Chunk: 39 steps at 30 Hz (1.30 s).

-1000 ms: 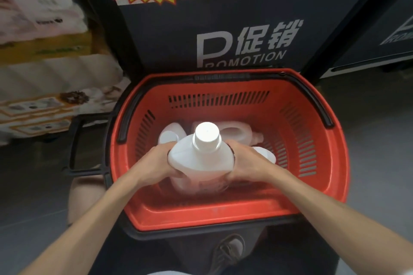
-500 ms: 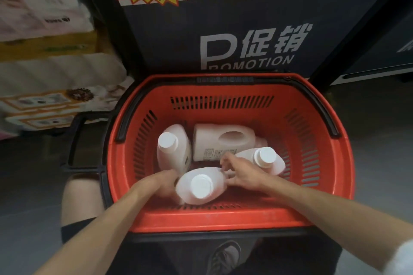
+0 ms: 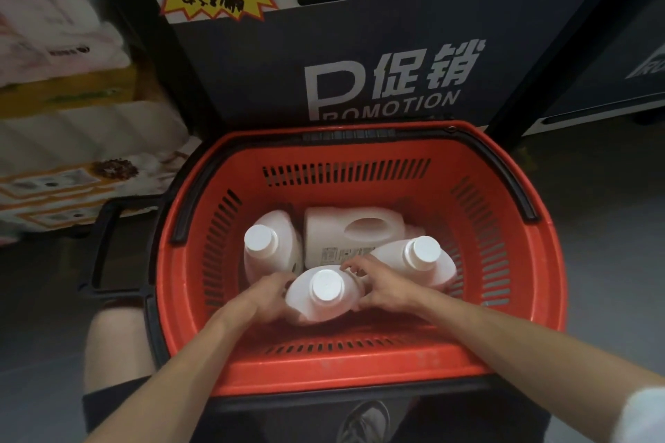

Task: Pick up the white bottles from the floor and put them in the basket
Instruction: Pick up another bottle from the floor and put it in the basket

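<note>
Head view is showing the red basket (image 3: 539, 262) standing in front of a dark promotion panel (image 3: 252, 83). Four white bottles are sitting inside it. The nearest bottle (image 3: 325, 293) is standing cap-up by the middle of the basket's near edge. The left hand (image 3: 264, 293) is grasping its left side with curled fingers. The right hand (image 3: 381, 286) is grasping its right side, fingers curled over the shoulder. A second bottle (image 3: 270, 252) is standing toward the left wall. A third bottle (image 3: 352, 230) is lying on its side toward the far wall. A fourth bottle (image 3: 421, 259) is leaning toward the right wall, touching the right hand.
</note>
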Tool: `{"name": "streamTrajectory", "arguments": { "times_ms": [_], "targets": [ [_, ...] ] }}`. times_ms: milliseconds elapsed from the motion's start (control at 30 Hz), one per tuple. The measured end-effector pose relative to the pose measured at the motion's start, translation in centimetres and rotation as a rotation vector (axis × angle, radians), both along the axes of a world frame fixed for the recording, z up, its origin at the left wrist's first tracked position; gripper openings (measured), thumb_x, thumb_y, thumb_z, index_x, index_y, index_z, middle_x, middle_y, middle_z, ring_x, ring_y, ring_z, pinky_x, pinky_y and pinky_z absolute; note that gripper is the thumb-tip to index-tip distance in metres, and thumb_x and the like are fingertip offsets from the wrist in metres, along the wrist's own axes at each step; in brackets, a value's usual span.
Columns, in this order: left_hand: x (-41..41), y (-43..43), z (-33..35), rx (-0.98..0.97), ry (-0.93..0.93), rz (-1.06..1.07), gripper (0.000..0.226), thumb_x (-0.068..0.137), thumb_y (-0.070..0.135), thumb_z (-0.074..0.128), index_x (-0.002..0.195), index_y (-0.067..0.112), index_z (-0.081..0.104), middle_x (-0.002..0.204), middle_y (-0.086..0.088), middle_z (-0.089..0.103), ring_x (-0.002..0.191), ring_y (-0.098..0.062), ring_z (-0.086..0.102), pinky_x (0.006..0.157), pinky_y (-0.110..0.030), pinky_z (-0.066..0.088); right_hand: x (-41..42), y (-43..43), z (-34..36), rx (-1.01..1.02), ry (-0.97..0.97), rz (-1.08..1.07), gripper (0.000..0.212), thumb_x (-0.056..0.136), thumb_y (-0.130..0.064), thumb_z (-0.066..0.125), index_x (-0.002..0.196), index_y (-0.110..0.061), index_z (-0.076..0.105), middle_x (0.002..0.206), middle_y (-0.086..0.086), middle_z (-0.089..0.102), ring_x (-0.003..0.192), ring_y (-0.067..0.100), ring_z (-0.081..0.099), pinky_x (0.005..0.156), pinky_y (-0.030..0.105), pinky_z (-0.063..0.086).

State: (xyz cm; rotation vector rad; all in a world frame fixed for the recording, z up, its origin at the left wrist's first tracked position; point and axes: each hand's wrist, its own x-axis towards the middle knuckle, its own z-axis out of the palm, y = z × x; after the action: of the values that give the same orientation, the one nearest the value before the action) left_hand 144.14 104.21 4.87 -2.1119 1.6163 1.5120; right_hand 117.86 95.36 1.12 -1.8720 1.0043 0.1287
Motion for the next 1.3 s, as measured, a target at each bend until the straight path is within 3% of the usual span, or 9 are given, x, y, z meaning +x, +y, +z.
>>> {"name": "streamTrajectory", "arguments": {
  "times_ms": [133,233,400,467,600,733,867,1000,1300],
  "targets": [
    [0.0,-0.4,0.2,-0.015,-0.063,-0.097,0.071,0.057,0.049,0.086,0.121,0.030,0.063,0.107,0.011,0.070,0.098,-0.012,0.066,0.090,-0.032,0.053,0.4,-0.1,1.2,-0.004,-0.020,0.001,0.068,0.073,-0.012,0.089,0.133,-0.023,0.059,0.126,0.004,0.058,0.114,0.019,0.057,0.099,0.031,0.049],
    [0.0,-1.2,1.7,-0.014,-0.164,-0.265,0.055,0.068,0.047,0.081,0.116,0.029,0.063,0.104,0.008,0.068,0.098,-0.017,0.065,0.082,-0.030,0.050,0.2,-0.7,3.4,0.001,0.031,0.019,0.049,0.078,-0.016,0.085,0.122,-0.023,0.066,0.107,-0.002,0.066,0.100,0.019,0.067,0.091,0.036,0.056],
    [-0.2,-4.2,5.7,-0.026,-0.338,-0.557,0.045,0.089,0.033,0.065,0.132,0.027,0.058,0.133,0.001,0.062,0.121,-0.023,0.059,0.091,-0.029,0.046,-0.4,-1.4,9.1,-0.040,0.127,0.063,0.030,0.084,-0.026,0.081,0.112,-0.027,0.070,0.094,-0.012,0.068,0.082,0.002,0.063,0.070,0.012,0.045],
    [-0.9,-5.7,7.8,-0.038,-0.340,-0.609,0.052,0.085,0.034,0.072,0.134,0.031,0.056,0.134,0.004,0.060,0.117,-0.018,0.059,0.089,-0.025,0.046,-0.3,-2.3,12.5,-0.108,0.225,0.098,0.034,0.086,-0.033,0.079,0.117,-0.027,0.068,0.096,-0.014,0.066,0.086,0.008,0.064,0.071,0.013,0.045],
    [-4.1,-9.1,16.0,-0.142,-0.355,-0.761,0.063,0.085,0.042,0.075,0.141,0.033,0.049,0.135,0.001,0.057,0.119,-0.021,0.055,0.091,-0.033,0.048,-1.7,-4.9,20.6,-0.270,0.469,0.079,0.046,0.088,-0.039,0.078,0.129,-0.031,0.061,0.121,-0.005,0.069,0.115,0.025,0.065,0.090,0.037,0.050],
    [-10.3,-13.8,27.2,-0.355,-0.381,-0.935,0.061,0.086,0.050,0.070,0.141,0.038,0.044,0.133,0.007,0.051,0.122,-0.022,0.048,0.090,-0.037,0.044,-6.1,-5.2,30.3,-0.303,0.584,-0.153,0.043,0.085,-0.030,0.075,0.125,-0.029,0.061,0.130,0.000,0.065,0.123,0.028,0.062,0.090,0.037,0.049],
    [-17.7,-16.6,38.6,-0.575,-0.381,-0.979,0.071,0.072,0.078,0.043,0.128,0.035,0.052,0.123,0.005,0.056,0.116,-0.023,0.053,0.085,-0.038,0.042,-11.8,-3.9,40.2,-0.264,0.618,-0.403,0.036,0.087,-0.030,0.070,0.122,-0.025,0.061,0.126,0.005,0.067,0.120,0.033,0.064,0.092,0.041,0.050],
    [-24.4,-18.0,48.7,-0.727,-0.449,-1.018,0.053,0.083,0.054,0.068,0.127,0.030,0.053,0.123,0.003,0.058,0.118,-0.024,0.055,0.090,-0.040,0.046,-18.3,-2.1,50.2,-0.184,0.658,-0.608,0.043,0.087,-0.023,0.072,0.129,-0.025,0.060,0.132,0.006,0.066,0.123,0.032,0.062,0.095,0.039,0.049],
    [-38.4,-19.6,68.1,-0.706,-0.273,-1.283,0.052,0.081,0.056,0.073,0.122,0.030,0.055,0.121,0.005,0.058,0.119,-0.022,0.055,0.082,-0.035,0.042,-31.9,3.3,70.1,-0.108,0.694,-0.984,0.051,0.087,-0.028,0.077,0.134,-0.028,0.057,0.139,0.006,0.063,0.129,0.031,0.059,0.098,0.040,0.049]
  ]
}}
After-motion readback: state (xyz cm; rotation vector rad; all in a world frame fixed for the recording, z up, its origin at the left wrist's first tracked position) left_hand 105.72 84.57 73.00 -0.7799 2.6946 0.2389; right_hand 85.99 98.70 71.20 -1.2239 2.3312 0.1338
